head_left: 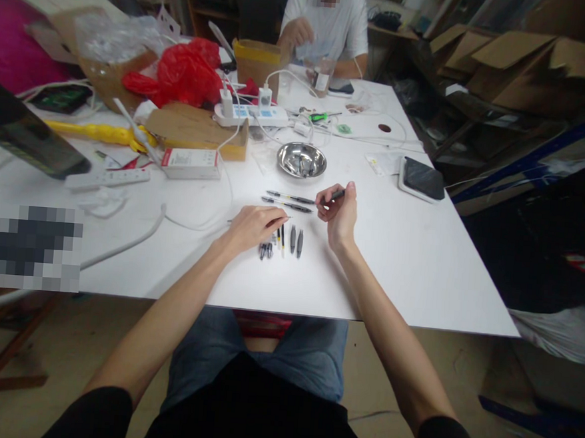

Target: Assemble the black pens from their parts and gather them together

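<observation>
"Dark pen part (338, 194) in your right grip (340, 212)?"
"Yes, my fingers are closed around it, above the worktop (409, 267)."
"And your left grip (259, 227)?"
"Pinching a thin piece (289, 217), too small to make out. Two grey barrels (299, 243) lie nearer me; two pens (300, 207) lie beyond, before the metal bowl (287, 158)."

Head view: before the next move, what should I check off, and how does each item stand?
1. Dark pen part held in the right hand: ok, raised above the table.
2. Thin piece at the left hand's fingertips: ok, its tip shows.
3. Two grey barrels untouched: ok, side by side.
4. Dark refills fully in sight: not ok, the left hand partly covers them.
5. Upper pen clear of the right hand: cannot tell, its end meets the fingers in this view.
6. Metal bowl's contents identified: cannot tell, too small.
</observation>
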Demonstrator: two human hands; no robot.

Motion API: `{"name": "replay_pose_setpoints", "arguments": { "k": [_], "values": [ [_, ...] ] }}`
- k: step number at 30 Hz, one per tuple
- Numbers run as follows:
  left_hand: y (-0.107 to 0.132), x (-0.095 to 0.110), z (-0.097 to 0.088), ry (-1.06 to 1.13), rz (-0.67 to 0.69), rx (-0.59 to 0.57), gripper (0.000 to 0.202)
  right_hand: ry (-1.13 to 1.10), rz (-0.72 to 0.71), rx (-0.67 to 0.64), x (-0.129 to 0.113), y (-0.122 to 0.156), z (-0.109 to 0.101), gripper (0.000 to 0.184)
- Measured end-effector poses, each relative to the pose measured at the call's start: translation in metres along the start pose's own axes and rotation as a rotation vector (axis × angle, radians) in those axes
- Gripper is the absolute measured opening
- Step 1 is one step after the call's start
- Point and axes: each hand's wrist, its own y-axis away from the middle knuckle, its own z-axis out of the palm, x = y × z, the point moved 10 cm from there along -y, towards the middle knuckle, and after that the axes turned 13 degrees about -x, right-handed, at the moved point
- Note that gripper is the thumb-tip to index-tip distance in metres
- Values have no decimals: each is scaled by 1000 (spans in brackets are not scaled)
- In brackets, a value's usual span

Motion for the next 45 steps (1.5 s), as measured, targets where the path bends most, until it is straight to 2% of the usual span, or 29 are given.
{"name": "replay_pose_setpoints", "arguments": {
  "k": [6, 14, 21, 27, 36, 45],
  "values": [
    [1, 0, -3, 0, 11, 17, 30, -18, 22, -20, 17, -1, 8, 61],
    [1, 1, -2, 1, 17, 18, 31, 63, 53, -162, 23, 7, 19, 61],
    [0, 1, 0, 1, 14, 4, 30, 55, 22, -238, 23, 4, 29, 45],
    [0, 0, 1, -23, 7, 0, 29, -19, 44, -322, 27, 4, 38, 42],
    [0, -1, 2, -23, 16, 11, 25, 3, 128, -395, 33, 7, 44, 43],
    [3, -1, 0, -5, 29, 42, 26, -42, 127, -394, 35, 12, 48, 44]
  ]
}}
